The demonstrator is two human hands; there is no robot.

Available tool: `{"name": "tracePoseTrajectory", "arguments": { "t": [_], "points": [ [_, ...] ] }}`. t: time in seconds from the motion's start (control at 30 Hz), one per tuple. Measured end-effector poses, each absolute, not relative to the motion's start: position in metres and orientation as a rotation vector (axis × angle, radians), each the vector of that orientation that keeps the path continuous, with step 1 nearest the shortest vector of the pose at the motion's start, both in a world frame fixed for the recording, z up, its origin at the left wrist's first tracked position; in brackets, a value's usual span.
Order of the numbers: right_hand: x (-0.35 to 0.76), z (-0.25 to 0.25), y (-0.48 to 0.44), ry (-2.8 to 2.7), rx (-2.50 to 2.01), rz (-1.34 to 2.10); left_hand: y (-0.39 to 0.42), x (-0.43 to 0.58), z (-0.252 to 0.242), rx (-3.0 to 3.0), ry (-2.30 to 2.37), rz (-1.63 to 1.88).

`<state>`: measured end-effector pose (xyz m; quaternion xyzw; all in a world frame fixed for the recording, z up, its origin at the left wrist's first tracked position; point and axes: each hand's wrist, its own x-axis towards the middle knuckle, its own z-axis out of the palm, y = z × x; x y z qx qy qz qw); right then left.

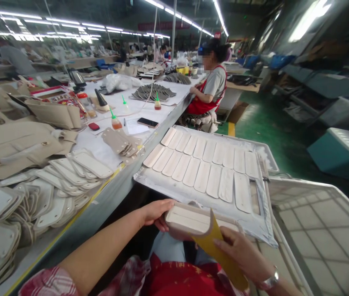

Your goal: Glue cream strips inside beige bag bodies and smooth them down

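Above my lap is a beige, shallow box-shaped piece (pixel 189 220) with low walls and pale strips inside. My left hand (pixel 157 213) is closed round its left end, thumb on the upper edge. My right hand (pixel 245 248) pinches a yellow strip (pixel 213 242) that curves up from the piece's near side and hangs down towards my lap. Whether the strip is still joined to the piece, I cannot tell. Just beyond, a cloth-covered board (pixel 174 187) bears two rows of pale rounded strips (pixel 199 174).
Stacked beige panels (pixel 60 181) and bag bodies (pixel 17 144) crowd the left table. Glue bottles (pixel 115 121) and a phone (pixel 148 122) lie further along it. White crates (pixel 325 230) stand at right. A co-worker in a red apron (pixel 209 94) sits ahead at the table.
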<state>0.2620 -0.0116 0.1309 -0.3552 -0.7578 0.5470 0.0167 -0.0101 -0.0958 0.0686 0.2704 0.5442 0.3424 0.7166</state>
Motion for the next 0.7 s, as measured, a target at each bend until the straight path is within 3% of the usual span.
{"name": "tracePoseTrajectory", "arguments": {
  "t": [0.33,0.57,0.7],
  "points": [
    [0.258,0.111,-0.043,-2.412,-1.089,1.269,-0.101,0.019,0.072,0.316,0.905,1.077],
    [0.228,0.088,-0.074,-1.964,-1.055,2.022,-0.109,0.032,0.070,0.290,0.786,1.281],
    [0.204,0.081,-0.087,-1.684,-1.162,2.220,-0.112,0.035,0.070,0.228,0.705,1.357]
  ]
}}
